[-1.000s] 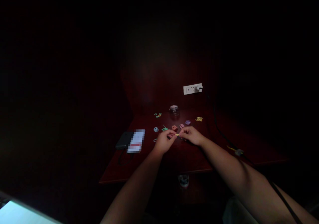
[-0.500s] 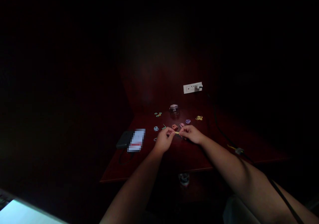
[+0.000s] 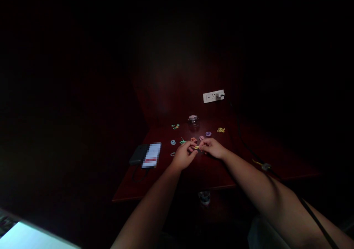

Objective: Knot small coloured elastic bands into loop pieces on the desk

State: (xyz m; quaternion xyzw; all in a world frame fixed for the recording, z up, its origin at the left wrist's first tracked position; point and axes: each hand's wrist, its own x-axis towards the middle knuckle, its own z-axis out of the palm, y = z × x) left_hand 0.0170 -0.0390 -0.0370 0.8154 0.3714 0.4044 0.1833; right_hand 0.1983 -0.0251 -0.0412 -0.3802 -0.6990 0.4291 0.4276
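Observation:
A small yellow band point(image 3: 196, 147) is between my two hands, above the dark red table point(image 3: 215, 177). My left hand point(image 3: 185, 156) has its fingers round the band's left side. At the band's right end, my right hand point(image 3: 211, 148) pinches it. Just beyond the hands lie orange bands point(image 3: 194, 139), pink bands point(image 3: 201, 138) and a purple bunch point(image 3: 208, 134). Green bands point(image 3: 183, 142) and a blue bunch point(image 3: 173, 142) are left of them. Yellow bands point(image 3: 221, 130) lie farther right.
A lidded clear jar point(image 3: 193, 120) stands at the back. On the left are a lit phone point(image 3: 151, 155) and a dark box-like object point(image 3: 138, 154). A socket strip point(image 3: 213, 96) is on the wall; a cable point(image 3: 249, 150) runs down the right.
The yellow band, stretched thin between my fingers before, now looks shorter and looped. My left fingers have shifted slightly, and more of the green bands shows.

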